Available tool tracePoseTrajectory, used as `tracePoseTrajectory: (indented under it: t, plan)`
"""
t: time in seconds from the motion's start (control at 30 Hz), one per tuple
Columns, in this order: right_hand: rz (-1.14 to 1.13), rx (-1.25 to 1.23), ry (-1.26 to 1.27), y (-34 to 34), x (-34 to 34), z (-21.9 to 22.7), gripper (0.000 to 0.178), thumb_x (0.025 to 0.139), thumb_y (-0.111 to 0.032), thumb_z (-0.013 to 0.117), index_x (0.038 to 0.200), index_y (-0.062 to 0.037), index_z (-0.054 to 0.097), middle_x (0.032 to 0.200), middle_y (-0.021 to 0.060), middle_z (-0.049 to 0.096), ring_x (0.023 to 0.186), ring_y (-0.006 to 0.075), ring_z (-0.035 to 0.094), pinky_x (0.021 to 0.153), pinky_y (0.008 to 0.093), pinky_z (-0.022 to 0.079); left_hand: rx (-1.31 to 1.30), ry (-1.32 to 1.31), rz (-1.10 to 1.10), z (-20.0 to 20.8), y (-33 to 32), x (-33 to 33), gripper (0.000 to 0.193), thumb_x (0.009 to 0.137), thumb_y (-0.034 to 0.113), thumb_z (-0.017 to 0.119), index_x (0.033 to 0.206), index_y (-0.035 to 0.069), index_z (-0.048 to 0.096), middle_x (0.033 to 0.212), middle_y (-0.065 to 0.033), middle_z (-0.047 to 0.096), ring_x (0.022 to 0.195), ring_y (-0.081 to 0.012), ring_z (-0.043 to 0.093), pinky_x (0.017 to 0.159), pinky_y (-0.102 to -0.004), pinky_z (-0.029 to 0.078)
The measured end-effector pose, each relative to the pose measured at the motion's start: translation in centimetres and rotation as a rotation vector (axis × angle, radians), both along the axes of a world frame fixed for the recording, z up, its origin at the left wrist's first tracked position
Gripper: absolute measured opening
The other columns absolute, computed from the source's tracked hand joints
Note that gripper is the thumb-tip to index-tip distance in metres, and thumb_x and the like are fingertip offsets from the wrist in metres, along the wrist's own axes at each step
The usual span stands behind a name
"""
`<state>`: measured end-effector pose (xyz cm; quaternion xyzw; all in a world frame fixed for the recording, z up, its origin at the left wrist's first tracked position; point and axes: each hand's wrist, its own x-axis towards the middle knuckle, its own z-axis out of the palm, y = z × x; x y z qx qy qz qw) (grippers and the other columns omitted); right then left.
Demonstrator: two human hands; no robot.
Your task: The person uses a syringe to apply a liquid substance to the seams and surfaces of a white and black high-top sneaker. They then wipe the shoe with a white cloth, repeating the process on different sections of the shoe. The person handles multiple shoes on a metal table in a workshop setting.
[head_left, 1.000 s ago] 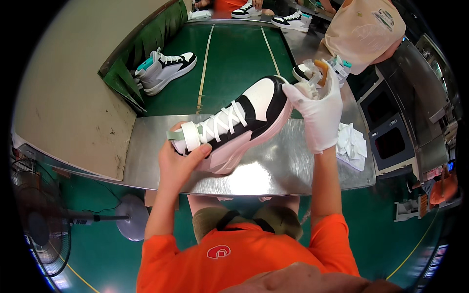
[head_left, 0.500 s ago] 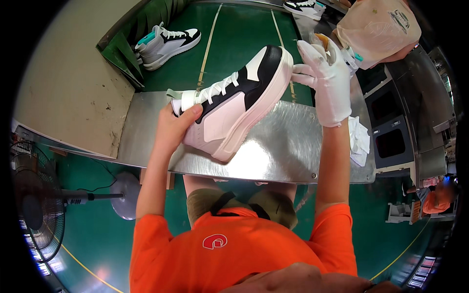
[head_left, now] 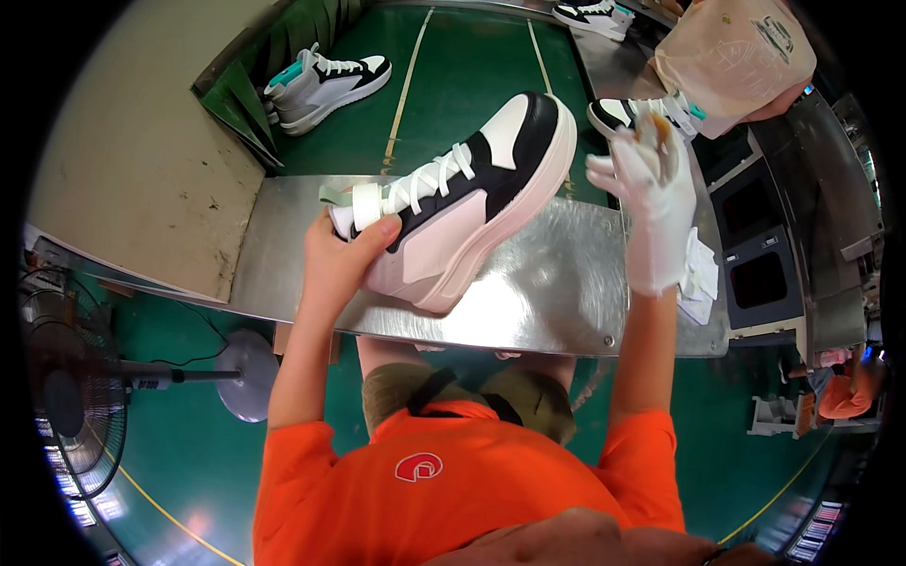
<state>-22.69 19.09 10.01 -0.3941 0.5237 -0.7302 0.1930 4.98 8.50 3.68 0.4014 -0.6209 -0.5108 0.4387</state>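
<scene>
My bare left hand (head_left: 340, 257) grips a black-and-white high-top sneaker (head_left: 442, 236) by its ankle end, thumb over the collar beside the white strap. The shoe is tilted above the steel table edge, toe pointing up and to the right, white sole facing right. To the right of the toe, apart from it, is my right hand (head_left: 656, 208) in a white glove. A small brownish-yellow piece (head_left: 662, 130) shows between its thumb and fingers; motion blurs it, so its kind is unclear. Just beyond that hand lies another sneaker (head_left: 612, 113) of the same kind.
A green conveyor belt (head_left: 472, 57) runs beyond the steel table (head_left: 528, 292). On its left side stands a matching sneaker (head_left: 330, 92); another shoe (head_left: 595, 17) is at the far right. White cloth (head_left: 698, 278) lies at the table's right. A fan (head_left: 71, 387) stands left.
My right hand has moved back toward me and slightly right, away from the shoe's toe, uncovering the sneaker behind it. The held shoe has shifted slightly right.
</scene>
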Motion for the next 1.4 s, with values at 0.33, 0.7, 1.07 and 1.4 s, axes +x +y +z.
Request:
tracePoseTrajectory:
  t: [0.33, 0.7, 1.07, 1.4]
  plan:
    - [-0.394, 0.287, 0.121, 10.1, -0.7, -9.2, 0.079, 0.070, 0.003, 0.076, 0.138, -0.0022, 0.038, 0.130, 0.0118, 0.044, 0.111, 0.0215, 0.053, 0.093, 0.0305, 0.048, -0.850, -0.874, 0.406, 4.5, -1.1, 7.7, 0.056, 0.070, 0.025, 0.085, 0.116, 0.003, 0.063, 0.096, -0.0120, 0.070, 0.085, -0.0217, 0.068, 0.075, -0.0321, 0.053]
    - [-0.508, 0.346, 0.192, 12.9, -0.2, -15.1, 0.094, 0.061, -0.009, 0.083, 0.141, 0.0028, 0.035, 0.116, 0.0157, 0.057, 0.101, 0.0220, 0.057, 0.090, 0.0305, 0.047, -0.996, -1.622, 0.698, 3.8, -9.4, 8.5, 0.055, 0.086, 0.045, 0.067, 0.121, 0.004, 0.060, 0.115, -0.0190, 0.064, 0.105, -0.0371, 0.061, 0.088, -0.0436, 0.048]
    - [-0.273, 0.269, -0.240, 13.0, -0.3, -14.4, 0.102, 0.064, 0.000, 0.081, 0.146, 0.0007, 0.021, 0.095, 0.0040, 0.050, 0.064, 0.0043, 0.041, 0.064, 0.0191, 0.039, 0.280, -0.516, -0.636, -3.1, -16.9, -32.0, 0.096, 0.085, 0.068, 0.056, 0.140, -0.008, 0.038, 0.132, -0.0249, 0.053, 0.116, -0.0312, 0.058, 0.092, -0.0406, 0.053]
    - [-0.363, 0.408, -0.145, 12.9, -0.5, -15.4, 0.099, 0.062, -0.020, 0.086, 0.141, 0.0038, 0.031, 0.111, 0.0119, 0.059, 0.091, 0.0237, 0.064, 0.094, 0.0356, 0.049, 0.504, 0.038, -0.729, -8.2, -15.7, -41.2, 0.060, 0.095, 0.051, 0.054, 0.135, 0.007, 0.049, 0.129, -0.0118, 0.059, 0.114, -0.0252, 0.061, 0.090, -0.0381, 0.054]
